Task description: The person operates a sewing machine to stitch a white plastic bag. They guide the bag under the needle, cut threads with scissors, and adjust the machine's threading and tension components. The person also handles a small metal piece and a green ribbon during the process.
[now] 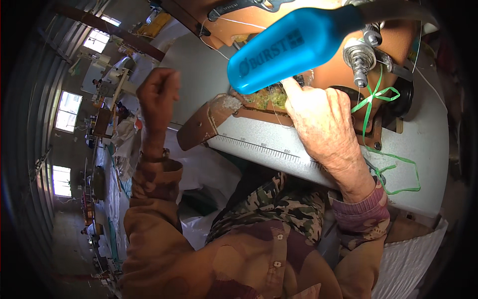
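Observation:
My right hand (323, 122) reaches into the front of an orange sewing machine (393, 45). Its index finger points forward to the edge of a blue lamp head (286, 50), and its other fingers are folded under. The thumb and whatever it may pinch are hidden. A thin thread hangs close beside the fingers. My left hand (158, 94) is raised in the air left of the machine table, its fingers curled in; shadow and blur hide anything in them. Between the hands, a brown hinged plate (199, 124) is swung out, with greenish lint (269, 98) behind it.
Metal thread-tension knobs (359, 57) and a tied green ribbon (371, 99) are on the machine's right. More ribbon (403, 174) lies on the grey table (423, 144), which has a ruler scale along its near edge. White sacking (408, 259) hangs lower right. Workshop benches stand far left.

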Available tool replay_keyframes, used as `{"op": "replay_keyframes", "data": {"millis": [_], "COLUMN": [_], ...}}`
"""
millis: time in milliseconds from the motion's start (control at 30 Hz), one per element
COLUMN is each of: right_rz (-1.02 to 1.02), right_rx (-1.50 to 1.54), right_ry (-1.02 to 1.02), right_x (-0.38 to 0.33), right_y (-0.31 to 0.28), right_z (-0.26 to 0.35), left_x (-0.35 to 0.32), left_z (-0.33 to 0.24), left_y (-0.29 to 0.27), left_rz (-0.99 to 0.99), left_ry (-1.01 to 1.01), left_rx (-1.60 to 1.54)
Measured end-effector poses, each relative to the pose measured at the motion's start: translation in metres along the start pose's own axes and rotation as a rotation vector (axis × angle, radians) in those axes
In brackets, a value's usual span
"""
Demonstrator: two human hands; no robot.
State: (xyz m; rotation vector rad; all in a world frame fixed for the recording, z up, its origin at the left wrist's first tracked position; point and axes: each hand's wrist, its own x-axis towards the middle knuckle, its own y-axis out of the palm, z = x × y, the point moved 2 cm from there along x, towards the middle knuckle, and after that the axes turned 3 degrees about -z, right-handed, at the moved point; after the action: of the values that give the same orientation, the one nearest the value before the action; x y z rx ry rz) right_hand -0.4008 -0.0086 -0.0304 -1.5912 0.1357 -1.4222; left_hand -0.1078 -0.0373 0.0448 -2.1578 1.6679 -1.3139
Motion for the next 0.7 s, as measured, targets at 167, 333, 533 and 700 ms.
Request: {"op": "replay_keyframes", "data": {"millis": [167,333,533,700], "right_rz": [-0.046,-0.018,-0.017,-0.038], "right_rx": [0.003,0.008,0.011,0.029], "right_ry": [-0.011,-0.014,-0.025,-0.049], "right_x": [-0.002,0.002,0.007,0.011], "right_y": [0.001,0.007,0.006,0.007], "right_z": [0.002,0.003,0.002,0.004], "left_x": [0.005,-0.022,-0.019,-0.017], "left_z": [0.114,0.183,0.215,0.239], "left_y": [-0.033,0.002,0.034,0.036], "left_rz": [0.042,0.079,0.055,0.059], "left_ry": [-0.113,-0.053,-0.089,-0.169], "left_rx": [0.011,0.24,0.06,-0.103]}}
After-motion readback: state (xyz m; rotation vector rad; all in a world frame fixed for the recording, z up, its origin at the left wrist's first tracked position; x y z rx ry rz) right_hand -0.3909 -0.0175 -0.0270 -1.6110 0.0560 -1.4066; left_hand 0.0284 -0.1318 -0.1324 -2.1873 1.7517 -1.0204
